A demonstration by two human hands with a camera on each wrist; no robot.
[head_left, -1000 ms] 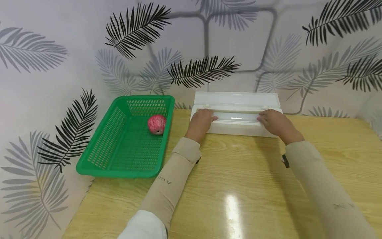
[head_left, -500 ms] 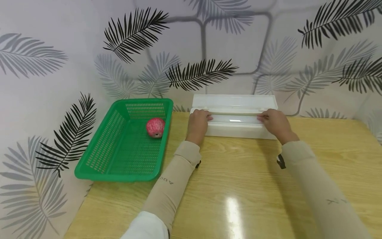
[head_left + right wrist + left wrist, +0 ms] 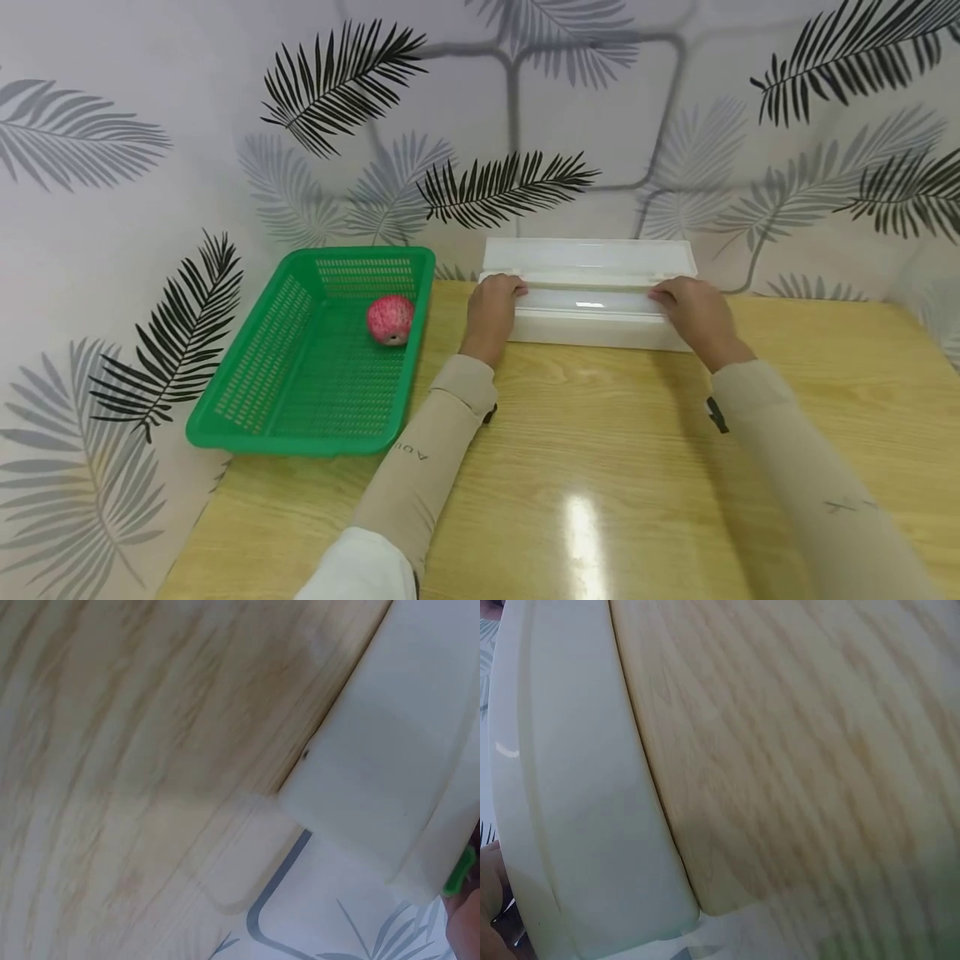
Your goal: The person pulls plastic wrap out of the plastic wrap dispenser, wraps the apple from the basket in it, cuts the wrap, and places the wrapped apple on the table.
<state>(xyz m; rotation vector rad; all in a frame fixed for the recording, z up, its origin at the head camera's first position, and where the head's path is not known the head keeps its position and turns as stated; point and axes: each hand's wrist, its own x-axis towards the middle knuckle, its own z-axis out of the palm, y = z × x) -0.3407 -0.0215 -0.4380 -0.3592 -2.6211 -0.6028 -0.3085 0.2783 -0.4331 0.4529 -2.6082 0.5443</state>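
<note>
A long white box (image 3: 600, 329), shaped like a cling film dispenser, stands at the back of the table with its lid (image 3: 588, 256) raised toward the wall. Glossy clear film (image 3: 588, 301) shows in its opening. My left hand (image 3: 491, 315) bends over the left end, thumb and fingertips pinched together at the opening. At the right end my right hand (image 3: 697, 321) pinches in the same way. What lies between the fingertips is mostly hidden. In the right wrist view a small green piece (image 3: 459, 870) shows beside the fingers (image 3: 466, 922).
To the left stands a green slotted basket (image 3: 300, 446) holding a pink-and-white streaked round fruit (image 3: 390, 320). The wood-grain table (image 3: 585, 433) extends in front of the box. A leaf-patterned wall covering (image 3: 585, 100) rises directly behind.
My left hand has shifted slightly left, away from the right hand, and both sets of fingertips sit a little nearer the back of the opening. The box stays in place; the head view has tilted slightly.
</note>
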